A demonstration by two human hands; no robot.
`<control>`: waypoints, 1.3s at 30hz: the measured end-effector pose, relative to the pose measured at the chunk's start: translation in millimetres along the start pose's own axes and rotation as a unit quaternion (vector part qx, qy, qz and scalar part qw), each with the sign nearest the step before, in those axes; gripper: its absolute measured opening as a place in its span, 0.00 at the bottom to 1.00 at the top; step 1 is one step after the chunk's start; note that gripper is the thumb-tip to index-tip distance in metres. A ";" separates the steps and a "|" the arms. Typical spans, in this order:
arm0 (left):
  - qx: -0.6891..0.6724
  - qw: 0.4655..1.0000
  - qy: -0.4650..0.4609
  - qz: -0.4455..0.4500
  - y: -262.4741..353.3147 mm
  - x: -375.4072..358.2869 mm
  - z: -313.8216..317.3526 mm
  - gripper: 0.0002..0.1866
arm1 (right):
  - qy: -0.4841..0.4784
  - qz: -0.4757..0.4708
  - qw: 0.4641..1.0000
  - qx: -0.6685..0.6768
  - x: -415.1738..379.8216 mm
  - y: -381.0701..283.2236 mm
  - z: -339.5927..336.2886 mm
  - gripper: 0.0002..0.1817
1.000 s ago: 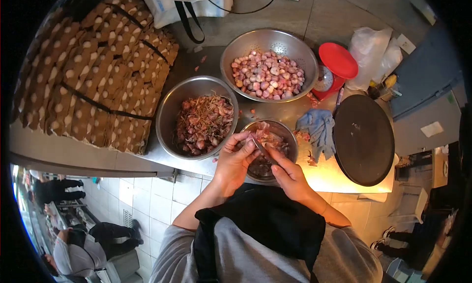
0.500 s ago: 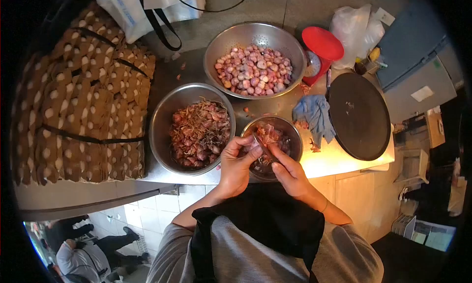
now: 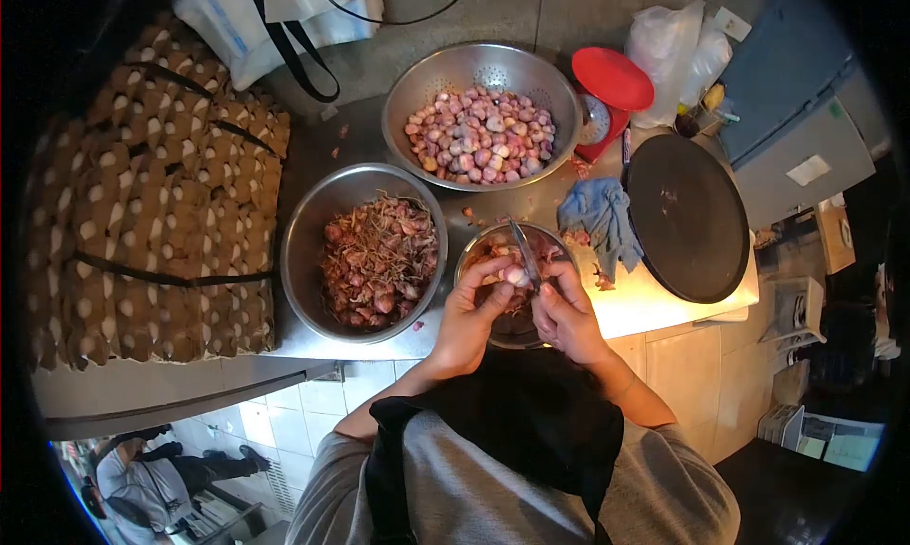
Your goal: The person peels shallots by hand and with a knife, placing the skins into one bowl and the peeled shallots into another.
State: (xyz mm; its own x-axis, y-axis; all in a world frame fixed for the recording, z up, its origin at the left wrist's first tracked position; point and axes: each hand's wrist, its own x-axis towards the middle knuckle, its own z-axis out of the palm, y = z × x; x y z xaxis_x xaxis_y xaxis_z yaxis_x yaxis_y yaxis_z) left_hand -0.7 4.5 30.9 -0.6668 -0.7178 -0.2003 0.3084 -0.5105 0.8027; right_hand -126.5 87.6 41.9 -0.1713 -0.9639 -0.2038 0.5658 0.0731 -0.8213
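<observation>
Over a small metal bowl [image 3: 547,335] holding reddish skins, my left hand [image 3: 466,322] pinches a pale shallot [image 3: 517,276] between thumb and fingers. My right hand [image 3: 569,319] is closed around a small knife [image 3: 524,248], whose blade points up and away beside the shallot. To the left stands a larger metal bowl [image 3: 296,280] of unpeeled shallots [image 3: 379,261] with dry roots and skins. Behind the small bowl is a metal colander [image 3: 417,85] filled with peeled pink shallots [image 3: 483,137]. My hands partly cover the small bowl.
Stacked egg trays [image 3: 171,232] fill the left side. A red kitchen scale [image 3: 614,81], blue cloth [image 3: 604,221] and round dark pan [image 3: 690,221] lie to the right. Plastic bags [image 3: 665,57] stand behind. Another person [image 3: 142,483] is at the lower left.
The knife has turned from lying against the shallot to pointing upward. The pale shallot now shows more plainly in my left fingers. The whole view has shifted slightly.
</observation>
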 end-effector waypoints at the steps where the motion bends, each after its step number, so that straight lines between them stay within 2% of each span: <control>1: -0.010 1.000 0.003 -0.015 -2.2 1.1 0.0 0.16 | 0.000 0.001 1.000 -0.005 0.1 -0.7 -2.0 0.06; 5: -0.053 0.996 0.053 -0.052 1.0 1.6 6.6 0.14 | -0.018 0.018 1.000 -0.019 0.4 -5.5 -2.5 0.06; 9: -0.032 0.998 0.052 -0.004 -13.5 0.3 1.2 0.13 | -0.054 0.073 0.996 -0.020 -0.8 -11.5 1.5 0.06; 17: -0.102 0.994 -0.020 -0.045 -2.3 -8.5 8.3 0.14 | 0.029 0.045 0.998 -0.029 11.5 -25.7 -38.9 0.06; 20: -0.138 0.990 -0.011 -0.033 0.9 -9.3 11.3 0.13 | 0.012 0.046 0.997 -0.055 12.4 -25.8 -46.3 0.05; 21: -0.143 0.989 0.003 -0.037 3.1 -8.8 12.3 0.13 | 0.025 0.036 0.996 -0.082 12.0 -20.6 -44.1 0.11; 23: -0.154 0.987 0.029 -0.044 7.4 -6.3 13.7 0.14 | -0.014 0.029 0.989 -0.141 4.7 -20.0 -40.4 0.16; 25: -0.139 0.989 0.038 -0.037 7.3 -4.8 13.3 0.14 | -0.028 0.030 0.985 -0.169 0.5 -17.2 -36.9 0.21; 29: -0.127 0.989 0.064 -0.023 0.6 -1.7 11.1 0.13 | -0.062 0.043 0.986 -0.146 -6.4 -10.4 -41.2 0.19; 32: -0.116 0.989 0.090 0.005 -2.7 -2.5 18.2 0.10 | -0.084 0.047 0.979 -0.182 -13.1 -14.1 -35.5 0.19; 33: -0.106 0.990 0.088 0.007 -2.1 -2.7 20.6 0.09 | -0.071 0.017 0.965 -0.252 -12.7 -13.2 -33.7 0.20; 39: -0.047 0.993 0.093 0.047 -7.1 -2.7 27.7 0.09 | -0.060 -0.007 0.972 -0.229 -12.0 -10.1 -29.5 0.22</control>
State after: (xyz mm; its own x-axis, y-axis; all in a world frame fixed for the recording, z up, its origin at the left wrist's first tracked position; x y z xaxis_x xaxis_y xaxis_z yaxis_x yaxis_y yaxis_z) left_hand -19.9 23.2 41.4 -0.4983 -0.8349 -0.2337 0.4318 -0.4727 0.7682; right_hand -154.0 105.9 37.0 -0.0660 -0.9865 -0.1499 0.1411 0.1395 -0.9801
